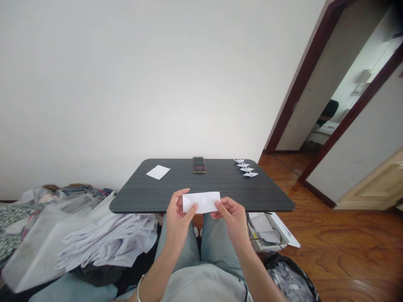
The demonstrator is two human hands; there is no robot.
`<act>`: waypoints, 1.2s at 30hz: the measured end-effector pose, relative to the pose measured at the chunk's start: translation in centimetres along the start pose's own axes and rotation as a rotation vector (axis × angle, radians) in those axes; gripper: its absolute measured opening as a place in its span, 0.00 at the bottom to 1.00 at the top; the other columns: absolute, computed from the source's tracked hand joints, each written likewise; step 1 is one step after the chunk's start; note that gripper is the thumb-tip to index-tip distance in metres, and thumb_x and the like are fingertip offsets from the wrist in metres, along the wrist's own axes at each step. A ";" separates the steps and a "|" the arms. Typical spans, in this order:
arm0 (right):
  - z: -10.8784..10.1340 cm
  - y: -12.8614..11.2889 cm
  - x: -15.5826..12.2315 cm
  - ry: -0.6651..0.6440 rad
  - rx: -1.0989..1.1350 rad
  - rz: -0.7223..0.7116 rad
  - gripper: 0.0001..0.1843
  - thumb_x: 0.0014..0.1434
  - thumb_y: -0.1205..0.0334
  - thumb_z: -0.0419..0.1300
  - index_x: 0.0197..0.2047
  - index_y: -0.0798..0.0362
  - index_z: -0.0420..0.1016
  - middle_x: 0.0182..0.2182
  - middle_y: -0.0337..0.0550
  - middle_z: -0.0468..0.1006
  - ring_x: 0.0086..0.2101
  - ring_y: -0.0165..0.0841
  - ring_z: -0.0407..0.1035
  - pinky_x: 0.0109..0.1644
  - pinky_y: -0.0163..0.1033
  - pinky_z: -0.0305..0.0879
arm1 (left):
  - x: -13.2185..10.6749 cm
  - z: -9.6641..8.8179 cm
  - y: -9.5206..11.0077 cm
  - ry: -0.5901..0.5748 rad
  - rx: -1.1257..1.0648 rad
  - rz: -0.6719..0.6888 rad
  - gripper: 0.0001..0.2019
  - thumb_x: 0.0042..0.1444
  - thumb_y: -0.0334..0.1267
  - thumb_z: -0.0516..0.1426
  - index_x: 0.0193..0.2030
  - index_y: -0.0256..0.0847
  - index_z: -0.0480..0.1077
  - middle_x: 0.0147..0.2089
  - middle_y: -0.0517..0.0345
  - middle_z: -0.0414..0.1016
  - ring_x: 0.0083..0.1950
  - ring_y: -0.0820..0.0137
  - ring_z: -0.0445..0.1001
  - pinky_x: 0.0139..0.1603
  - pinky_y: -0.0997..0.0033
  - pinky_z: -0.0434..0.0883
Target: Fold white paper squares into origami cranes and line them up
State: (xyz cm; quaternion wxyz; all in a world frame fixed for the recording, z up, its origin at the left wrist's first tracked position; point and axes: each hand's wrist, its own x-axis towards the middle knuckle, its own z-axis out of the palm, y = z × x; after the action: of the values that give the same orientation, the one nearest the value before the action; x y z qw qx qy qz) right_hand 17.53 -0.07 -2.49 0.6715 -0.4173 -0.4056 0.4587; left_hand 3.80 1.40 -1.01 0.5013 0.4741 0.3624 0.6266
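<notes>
Between my two hands is a white sheet of paper (204,201), folded into a long rectangle and held up at the near edge of the dark table (176,195). My left hand (180,212) grips its left end, thumb on the front face and fingers behind. At the right end, my right hand (230,214) pinches the paper between thumb and fingers. The fingers behind the sheet are partly hidden. Farther back on the table's left lies a white square of paper (158,172). Several folded paper cranes (250,174) stand in a row at the back right.
A phone (199,165) rests at the table's back middle, near the wall. Crumpled white cloth (110,239) and a plastic bag are heaped at left. Below the table's right side sit a white box (267,233) with papers and a black bag (291,279) of scraps.
</notes>
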 end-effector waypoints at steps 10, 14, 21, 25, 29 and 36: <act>0.5 0.2 0.0 -0.126 0.073 0.153 0.11 0.43 0.57 0.69 0.27 0.56 0.76 0.20 0.39 0.79 0.18 0.25 0.69 0.23 0.27 0.67 | -0.1 0.0 -0.2 0.036 0.053 0.025 0.17 0.45 0.35 0.62 0.41 0.41 0.63 0.34 0.61 0.71 0.31 0.74 0.70 0.32 0.76 0.67; 0.8 0.5 -0.3 -0.148 0.089 0.202 0.12 0.42 0.56 0.69 0.24 0.58 0.76 0.19 0.41 0.78 0.17 0.25 0.68 0.21 0.28 0.67 | -0.1 0.1 -0.2 0.029 0.053 0.049 0.17 0.45 0.34 0.62 0.42 0.41 0.63 0.33 0.61 0.71 0.31 0.74 0.70 0.32 0.78 0.67; 0.7 0.4 -0.3 -0.112 0.110 0.146 0.13 0.46 0.55 0.67 0.26 0.58 0.75 0.20 0.42 0.78 0.18 0.26 0.70 0.23 0.29 0.68 | -0.4 -0.1 0.6 -0.029 -0.006 -0.027 0.18 0.46 0.38 0.62 0.44 0.43 0.64 0.38 0.60 0.71 0.37 0.70 0.73 0.31 0.73 0.73; 0.9 -0.1 -0.5 -0.063 0.104 0.048 0.15 0.48 0.57 0.66 0.38 0.54 0.72 0.22 0.37 0.78 0.19 0.27 0.71 0.24 0.30 0.70 | -0.3 -0.4 0.7 -0.093 0.031 -0.076 0.11 0.47 0.42 0.61 0.35 0.38 0.69 0.35 0.57 0.73 0.36 0.68 0.73 0.28 0.73 0.74; 0.7 -0.5 -0.5 -0.003 0.114 -0.034 0.23 0.48 0.59 0.66 0.47 0.48 0.66 0.25 0.34 0.78 0.20 0.27 0.71 0.21 0.29 0.69 | 0.0 -0.5 0.8 -0.112 0.053 -0.088 0.12 0.47 0.42 0.61 0.35 0.36 0.71 0.35 0.56 0.74 0.36 0.68 0.73 0.30 0.73 0.73; 0.3 -0.3 -0.4 -0.110 0.026 0.070 0.11 0.48 0.55 0.66 0.28 0.56 0.74 0.20 0.40 0.78 0.18 0.26 0.70 0.22 0.28 0.68 | 0.0 -0.3 1.0 -0.103 0.054 -0.088 0.11 0.47 0.41 0.61 0.34 0.36 0.71 0.34 0.57 0.74 0.35 0.70 0.72 0.32 0.73 0.72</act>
State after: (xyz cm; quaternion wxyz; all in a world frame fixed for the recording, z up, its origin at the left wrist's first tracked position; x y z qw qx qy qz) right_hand 17.29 -0.44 -2.18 0.6371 -0.3968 -0.4210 0.5093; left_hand 3.23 1.17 -0.17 0.5334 0.5024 0.3735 0.5688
